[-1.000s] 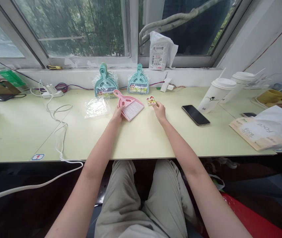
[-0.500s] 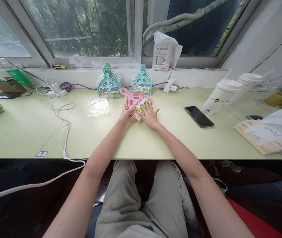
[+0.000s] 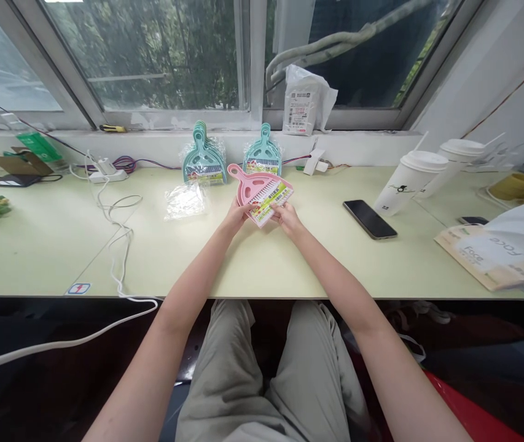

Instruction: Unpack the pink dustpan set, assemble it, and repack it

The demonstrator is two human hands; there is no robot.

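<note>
In the middle of the frame, a pink dustpan (image 3: 251,186) is resting in two hands above the pale green table (image 3: 271,264), with its handle pointing to the upper left. The left hand (image 3: 236,216) is gripping the dustpan's lower left edge, with the thumb lying on top and the other fingers hiding below. The right hand (image 3: 288,216) is pinching the bright label card (image 3: 271,201) near its lower right edge. The card is lying over the white brush bristles (image 3: 258,194), so that part is looking nearly done, but I am not able to tell if the card is stuck on or just sitting there. The pink set is not wearing any clear wrap yet. A crinkly clear plastic bag (image 3: 185,200) is lying left of the hands, apart from them, and looking flat. Behind, in the upper middle, a stack of teal dustpans (image 3: 203,153) and another teal dustpan (image 3: 263,150) are already wearing shiny wrap and showing their own cards.
</note>
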